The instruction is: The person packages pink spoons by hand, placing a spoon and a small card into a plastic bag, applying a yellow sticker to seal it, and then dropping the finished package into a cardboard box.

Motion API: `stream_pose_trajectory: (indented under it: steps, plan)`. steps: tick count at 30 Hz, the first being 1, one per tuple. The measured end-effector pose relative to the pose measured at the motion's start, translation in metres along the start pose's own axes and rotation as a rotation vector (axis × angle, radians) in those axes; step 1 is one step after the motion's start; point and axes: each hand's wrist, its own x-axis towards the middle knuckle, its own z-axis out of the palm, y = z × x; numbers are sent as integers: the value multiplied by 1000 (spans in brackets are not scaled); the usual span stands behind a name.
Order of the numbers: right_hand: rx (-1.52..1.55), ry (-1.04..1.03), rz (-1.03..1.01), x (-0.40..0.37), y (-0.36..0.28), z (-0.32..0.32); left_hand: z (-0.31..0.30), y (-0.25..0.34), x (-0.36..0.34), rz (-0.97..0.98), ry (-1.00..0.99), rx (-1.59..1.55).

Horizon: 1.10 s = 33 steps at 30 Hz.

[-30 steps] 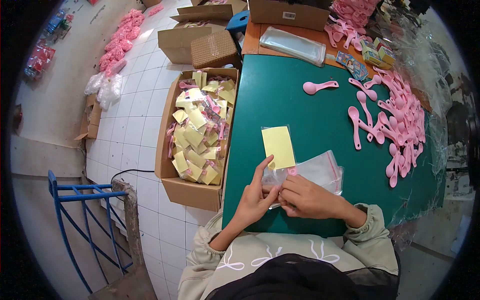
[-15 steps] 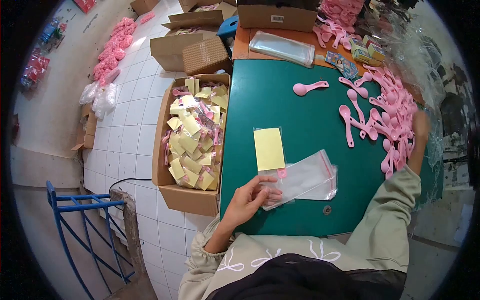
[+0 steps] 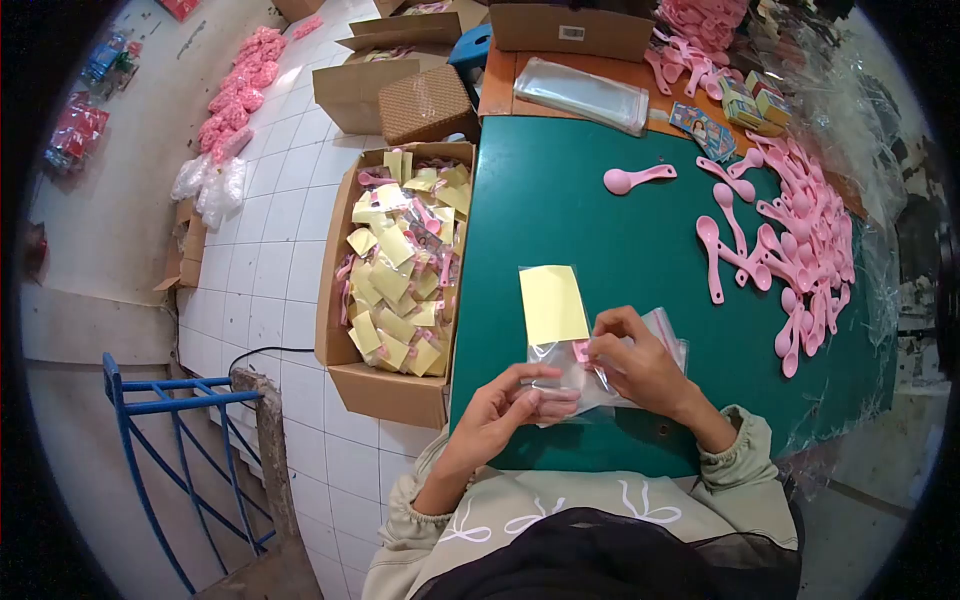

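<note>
My left hand (image 3: 508,408) is closed on the left end of a clear plastic bag (image 3: 605,395), near the table's front edge. At the same bag my right hand (image 3: 645,368) is pinched, with pink spoon plastic (image 3: 582,350) showing at its fingertips; most of that spoon is hidden by fingers and film. Just beyond both hands lies a yellow card (image 3: 555,305) in a clear sleeve. More clear bags (image 3: 672,335) lie partly under my right hand. Farther off, a single pink spoon (image 3: 640,178) rests on the green table (image 3: 520,200).
A heap of pink spoons (image 3: 810,230) covers the table's right side. Left of the table stands a cardboard box (image 3: 390,395) full of packets with yellow cards. Behind are a stack of clear bags (image 3: 582,95) and small boxes (image 3: 755,105). A blue metal frame (image 3: 180,395) stands at left.
My right hand has come from the spoon heap on the right to the bag at my left hand. My left hand keeps hold of the bag. The view has shifted slightly.
</note>
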Motion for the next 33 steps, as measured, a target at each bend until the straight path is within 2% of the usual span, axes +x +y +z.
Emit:
stream_pose_trajectory:
  steps: [2,5,9,12,15,18,21,24,27,30,33]
  plan:
    - [92,5,16,-2,2,-4,-3,6,-3,-3,46,-34]
    - [206,-1,64,-3,2,-6,-10,-1,2,93,105,399]
    - [242,-43,93,-5,-3,-12,-6,-2,11,148,155,706]
    - [224,-53,188,-6,-6,-13,2,-1,13,197,234,719]
    - [595,27,425,-12,-1,1,4,-6,13,165,285,688]
    - [803,75,549,-13,-2,10,3,-9,14,156,301,675]
    - [758,110,623,-9,-4,10,5,-12,16,152,319,630]
    - [745,142,662,-7,-6,10,6,-10,16,73,328,633]
    - [736,200,658,-6,-7,13,11,-16,20,152,447,448]
    - [700,210,632,-7,-6,15,11,-20,19,206,462,428]
    - [691,198,603,-8,-4,17,9,-21,17,155,430,425]
